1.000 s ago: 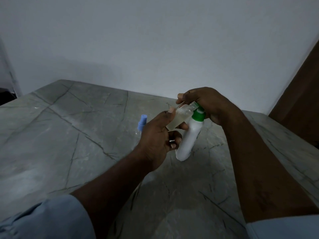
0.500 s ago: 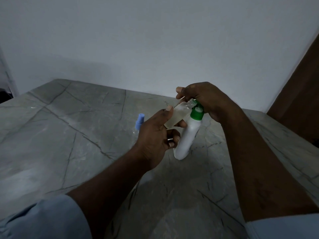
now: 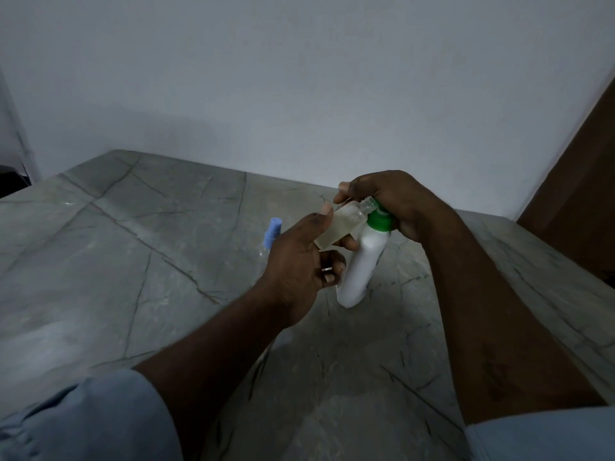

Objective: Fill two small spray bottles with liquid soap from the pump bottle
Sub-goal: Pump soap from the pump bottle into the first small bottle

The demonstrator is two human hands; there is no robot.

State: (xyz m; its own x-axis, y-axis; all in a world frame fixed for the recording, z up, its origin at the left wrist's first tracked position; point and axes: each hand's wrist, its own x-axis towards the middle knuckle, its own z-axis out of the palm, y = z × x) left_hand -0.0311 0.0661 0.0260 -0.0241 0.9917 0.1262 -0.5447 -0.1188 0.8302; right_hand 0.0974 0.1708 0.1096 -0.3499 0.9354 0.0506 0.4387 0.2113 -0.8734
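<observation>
While the left hand (image 3: 299, 261) holds a small spray bottle (image 3: 336, 227) pinched between thumb and fingers, the filling step for that bottle is judged to be in hand. The bottle is uncapped and tilted, its threaded neck pointing to about 2 o'clock and meeting the top of the pump bottle (image 3: 362, 264). Pale liquid shows in its lower part, so it is partly filled.

The right hand (image 3: 399, 201) has its grip closed over the pump head, fingers curled down past the green collar (image 3: 379, 221). The nozzle itself is hidden beneath that hand. The white pump bottle leans with its top toward 1 o'clock, and its base appears to rest on the worktop (image 3: 133, 261).

A second spray bottle (image 3: 271, 232) with a blue cap on stands at 9 o'clock from the left hand, partly hidden behind it, and its fill level cannot be read.

Next move, as judged: further pump strokes with neck and nozzle kept aligned, since any slip would spill soap onto the worktop.
</observation>
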